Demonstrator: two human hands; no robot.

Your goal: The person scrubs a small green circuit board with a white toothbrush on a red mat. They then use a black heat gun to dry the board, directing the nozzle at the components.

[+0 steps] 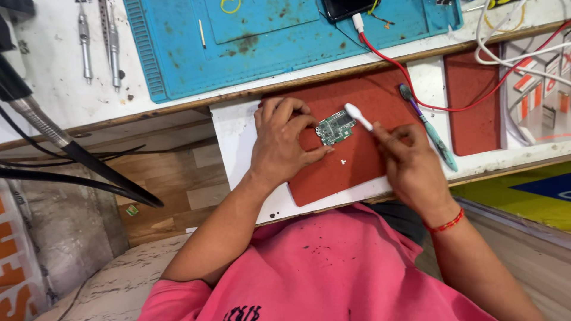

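While my left hand [279, 145] is pinching the board [335, 127] on the red mat [380, 101], my right hand's [410, 163] fingers are gripping the white brush [358, 116] against it.

The circuit board [335, 127] is green with silver patches. It lies on a brick-red mat [357, 160]. The brush [358, 116] has a white head. A second brush [429, 128] has a purple neck and a teal handle. The bench [59, 89] is white and stained, edged in brown wood. The big mat [273, 41] is bright blue with dark smudges. The cable [404, 77] is red. The shirt [321, 267] is pink with black specks. The wrist thread [447, 224] is red.
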